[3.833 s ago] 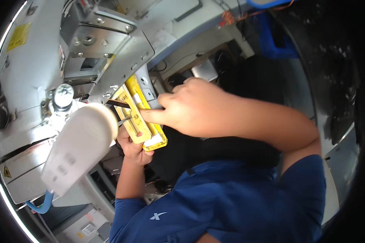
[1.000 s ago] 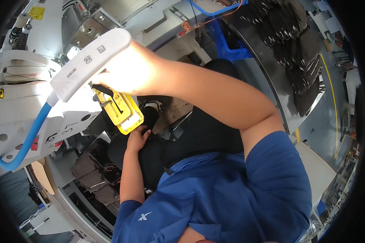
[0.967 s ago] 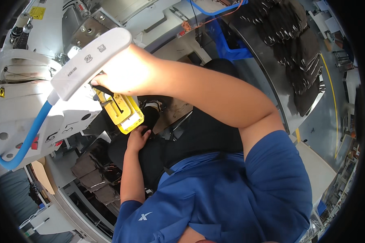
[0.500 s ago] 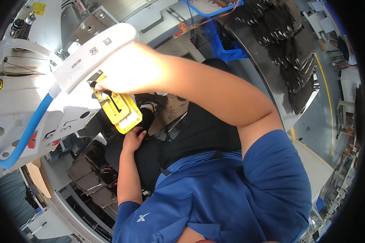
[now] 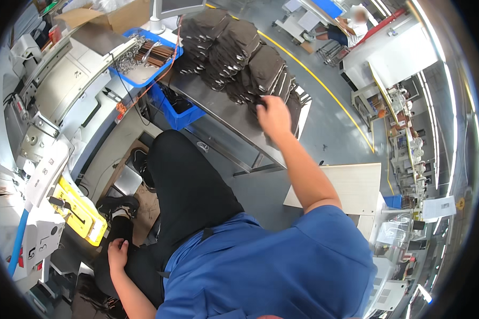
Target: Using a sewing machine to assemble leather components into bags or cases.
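My right hand (image 5: 275,118) reaches out to the front edge of a pile of dark fabric pieces (image 5: 266,69) on the metal table. Its fingers curl in at the edge of the pile and appear closed on a dark fabric piece, though the fingertips are partly hidden. Resting on my dark-trousered thigh, my left hand (image 5: 118,255) holds nothing, its thumb apart from the fingers. Not far from it, a yellow plate (image 5: 82,212) with a black handle sits below the white guard (image 5: 47,170) of a white machine.
A blue tray (image 5: 143,74) of metal parts and brown strips stands beside the pile, above a blue bin (image 5: 178,119). An orange cord hangs near the tray. A pale wooden board (image 5: 338,183) lies right of my arm. Another person (image 5: 354,26) sits far off.
My right hand has left the yellow plate at the machine and swung right to the fabric pile. The view has turned right. My left hand stays on my thigh.
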Demonstrator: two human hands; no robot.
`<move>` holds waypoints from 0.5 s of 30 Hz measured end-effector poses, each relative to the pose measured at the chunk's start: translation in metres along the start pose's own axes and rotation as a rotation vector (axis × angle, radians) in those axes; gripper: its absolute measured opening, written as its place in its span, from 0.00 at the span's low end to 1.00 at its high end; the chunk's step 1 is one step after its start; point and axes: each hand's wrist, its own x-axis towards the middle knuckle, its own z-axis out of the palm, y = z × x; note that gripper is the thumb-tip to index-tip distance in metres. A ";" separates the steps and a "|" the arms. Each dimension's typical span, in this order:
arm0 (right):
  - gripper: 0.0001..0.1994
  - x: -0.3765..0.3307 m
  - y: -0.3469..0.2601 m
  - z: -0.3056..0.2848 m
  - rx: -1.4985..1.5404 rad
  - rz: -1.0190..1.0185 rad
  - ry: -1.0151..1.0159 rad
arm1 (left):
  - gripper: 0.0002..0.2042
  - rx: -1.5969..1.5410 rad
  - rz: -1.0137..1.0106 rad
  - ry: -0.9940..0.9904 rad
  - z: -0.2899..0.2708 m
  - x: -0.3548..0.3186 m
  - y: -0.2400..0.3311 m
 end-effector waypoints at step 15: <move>0.15 -0.055 0.190 0.031 0.087 1.071 -0.245 | 0.16 0.025 0.009 0.004 0.007 -0.004 0.012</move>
